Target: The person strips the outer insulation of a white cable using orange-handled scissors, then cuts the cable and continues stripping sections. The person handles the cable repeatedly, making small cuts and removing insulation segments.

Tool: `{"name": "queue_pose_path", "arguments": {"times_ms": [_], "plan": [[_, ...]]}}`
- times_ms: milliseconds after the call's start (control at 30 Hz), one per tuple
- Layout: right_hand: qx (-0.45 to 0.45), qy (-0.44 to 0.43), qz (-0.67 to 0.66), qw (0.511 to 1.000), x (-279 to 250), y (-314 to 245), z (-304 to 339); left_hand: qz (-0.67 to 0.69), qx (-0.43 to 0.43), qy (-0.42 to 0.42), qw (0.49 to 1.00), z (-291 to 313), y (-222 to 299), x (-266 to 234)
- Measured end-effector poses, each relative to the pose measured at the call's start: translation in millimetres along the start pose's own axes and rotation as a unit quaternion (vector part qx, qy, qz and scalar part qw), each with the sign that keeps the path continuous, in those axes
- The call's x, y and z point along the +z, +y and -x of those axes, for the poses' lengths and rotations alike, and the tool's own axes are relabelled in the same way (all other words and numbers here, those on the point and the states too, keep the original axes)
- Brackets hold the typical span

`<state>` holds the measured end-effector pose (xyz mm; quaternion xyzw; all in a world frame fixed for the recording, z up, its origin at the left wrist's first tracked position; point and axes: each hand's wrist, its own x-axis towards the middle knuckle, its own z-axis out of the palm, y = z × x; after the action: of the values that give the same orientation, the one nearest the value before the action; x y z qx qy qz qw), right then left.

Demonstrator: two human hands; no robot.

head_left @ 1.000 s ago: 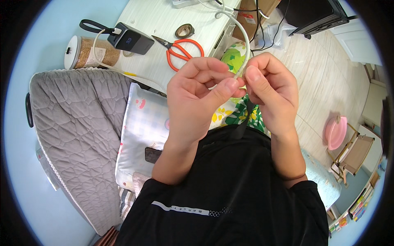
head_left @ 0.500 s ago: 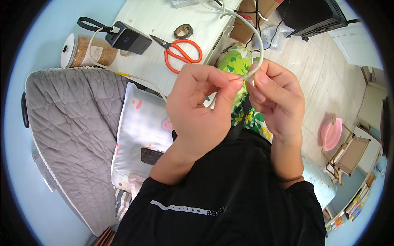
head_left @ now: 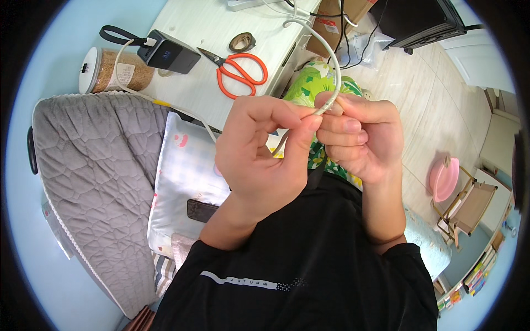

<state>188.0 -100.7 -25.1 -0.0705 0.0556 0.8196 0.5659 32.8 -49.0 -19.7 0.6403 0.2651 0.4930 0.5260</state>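
In front of my chest both hands pinch a white cable (head_left: 338, 69), which loops up from my fingers toward the table's far edge. My left hand (head_left: 262, 151) grips it between thumb and forefinger. Just to the right, my right hand (head_left: 367, 138) is closed at the same stretch of cable, its thumb and forefinger around a small shiny, clear piece that looks like tape (head_left: 335, 107). How far that piece wraps round is hard to see. Another run of white cable, with a yellow band (head_left: 161, 102), goes from behind my left hand to a black power bank (head_left: 171, 52).
Orange-handled scissors (head_left: 243, 77) and a tape roll (head_left: 242, 42) lie on the white table (head_left: 193, 19), near a clear jar (head_left: 116, 70). A phone (head_left: 202, 210) rests on the pale pillow (head_left: 185, 165) beside a grey quilted cover (head_left: 99, 171). A pink basin (head_left: 444, 179) stands right.
My right hand has turned and its fingers have curled in closer under the cable. Both hands sit slightly lower and further left in the view, and the cable loop has shifted left.
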Motion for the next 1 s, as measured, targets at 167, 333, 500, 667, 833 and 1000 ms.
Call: {"name": "queue_pose_path", "arguments": {"times_ms": [167, 333, 500, 667, 833, 1000], "plan": [[0.033, 0.031, -0.051, 0.998, 3, 1, 3, 0.005, 0.001, -0.007, 1.000, 1, 5, -2], [-0.280, 0.147, 0.483, 0.816, 18, 8, 12, 0.008, -0.053, 0.025, 0.998, 0, 18, -10], [-0.411, 0.123, 0.615, 0.661, 21, 13, 6, 0.026, -0.064, 0.043, 0.997, -2, 21, -13], [-0.322, 0.115, 0.657, 0.672, 27, 15, 3, 0.056, -0.058, 0.036, 0.996, -1, 21, -10], [-0.283, 0.089, 0.565, 0.770, 25, 12, 3, 0.026, -0.050, 0.028, 0.998, 0, 20, -11], [-0.262, 0.051, 0.503, 0.822, 27, 13, 2, 0.005, -0.001, 0.037, 0.999, 3, 18, -7]]}}
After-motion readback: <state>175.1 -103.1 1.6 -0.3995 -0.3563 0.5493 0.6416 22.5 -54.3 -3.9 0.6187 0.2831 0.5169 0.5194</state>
